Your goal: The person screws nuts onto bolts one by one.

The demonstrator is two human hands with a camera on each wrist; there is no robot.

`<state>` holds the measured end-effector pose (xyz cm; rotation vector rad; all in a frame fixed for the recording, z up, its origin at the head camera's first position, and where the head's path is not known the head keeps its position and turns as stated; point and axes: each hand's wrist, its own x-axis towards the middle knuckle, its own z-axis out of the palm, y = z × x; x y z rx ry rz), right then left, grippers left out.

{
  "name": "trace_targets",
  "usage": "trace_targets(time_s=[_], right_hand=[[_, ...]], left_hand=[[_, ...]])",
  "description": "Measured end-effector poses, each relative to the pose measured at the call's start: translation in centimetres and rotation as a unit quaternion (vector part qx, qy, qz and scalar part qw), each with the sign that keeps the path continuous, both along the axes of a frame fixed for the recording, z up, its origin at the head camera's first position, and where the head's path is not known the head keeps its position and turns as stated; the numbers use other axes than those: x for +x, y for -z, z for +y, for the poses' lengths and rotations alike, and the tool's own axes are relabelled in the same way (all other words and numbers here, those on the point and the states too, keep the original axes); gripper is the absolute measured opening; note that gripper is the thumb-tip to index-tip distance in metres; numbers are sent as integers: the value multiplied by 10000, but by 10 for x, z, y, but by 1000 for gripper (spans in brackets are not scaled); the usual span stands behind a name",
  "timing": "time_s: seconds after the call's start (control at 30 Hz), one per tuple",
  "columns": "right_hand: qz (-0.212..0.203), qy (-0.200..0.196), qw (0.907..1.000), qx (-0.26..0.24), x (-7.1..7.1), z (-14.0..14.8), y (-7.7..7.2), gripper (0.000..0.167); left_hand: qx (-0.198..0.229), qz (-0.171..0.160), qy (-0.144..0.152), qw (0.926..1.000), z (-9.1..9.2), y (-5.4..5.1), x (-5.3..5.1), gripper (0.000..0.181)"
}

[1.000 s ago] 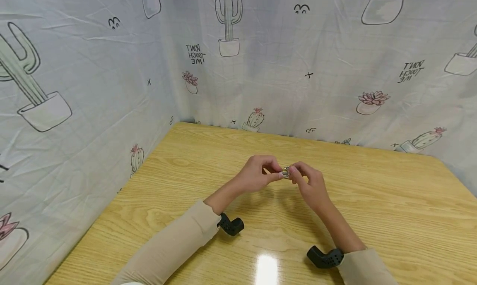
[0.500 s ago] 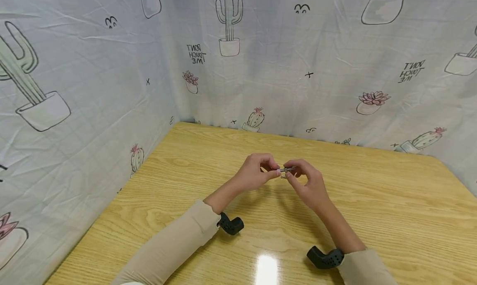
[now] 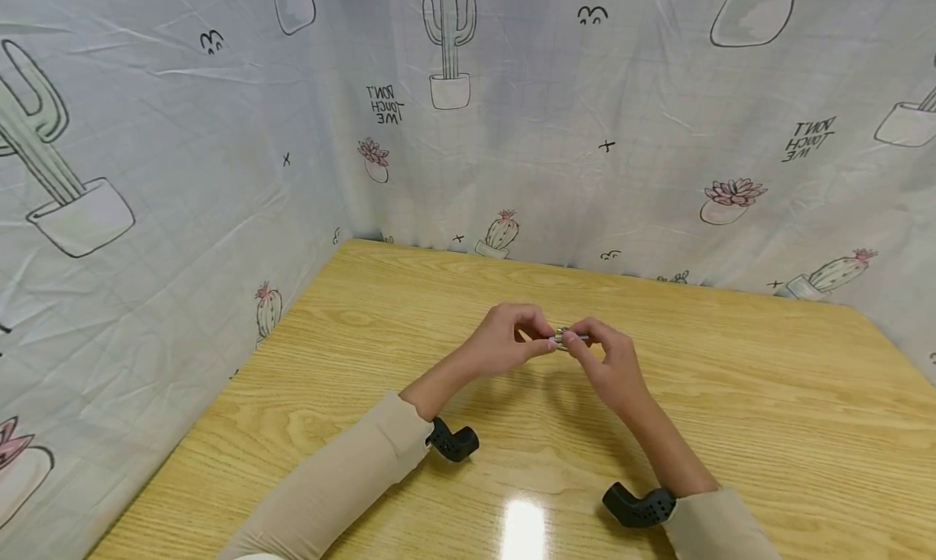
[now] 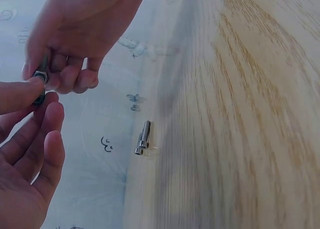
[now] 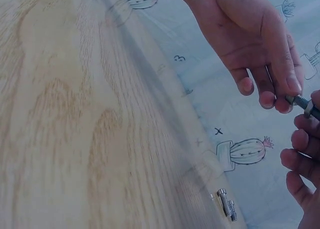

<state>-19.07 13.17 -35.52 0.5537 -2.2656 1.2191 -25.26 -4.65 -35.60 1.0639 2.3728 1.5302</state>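
One threaded bolt [image 5: 302, 102] is pinched by the left hand [image 3: 504, 340] and the right hand [image 3: 607, 358]; two screws [image 5: 225, 203] lie side by side on the wooden table [image 3: 731, 381].

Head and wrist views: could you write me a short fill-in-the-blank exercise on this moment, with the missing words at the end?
1. The threaded metal piece is held by the right hand together with the ____ hand.
2. Loose metal bolts lie on the wooden ____.
3. The curved wrist pieces are ____ in colour.
4. The tall, armed plants printed on the backdrop are ____.

Missing words: left; table; black; cacti.
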Motion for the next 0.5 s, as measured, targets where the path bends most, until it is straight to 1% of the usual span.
trace_targets(time_s=[0.1,0.17,0.2,0.27,0.37,0.43,0.5], right_hand=[[-176,88,9998,46,1,-1,-4,19],[-267,138,9995,89,0,0,-4,25],[-315,139,9994,77,-1,0,-3,27],[-429,145,9990,13,-6,4,3,27],[-494,30,9986,-161,-14,10,15,21],[-440,-93,9988,-218,-20,14,22,18],[-264,-259,9991,-205,-22,16,25,24]], left_hand=[[4,23,124,9999,1,-1,1,6],[-22,36,128,9999,2,-2,1,6],[-38,24,92,9999,2,-3,1,6],[-65,-7,-22,10000,2,-3,2,5],[-119,-119,-256,9995,2,-4,1,5],[-123,-183,-383,9990,1,-3,0,4],[-98,-227,-457,9987,1,-3,-2,4]])
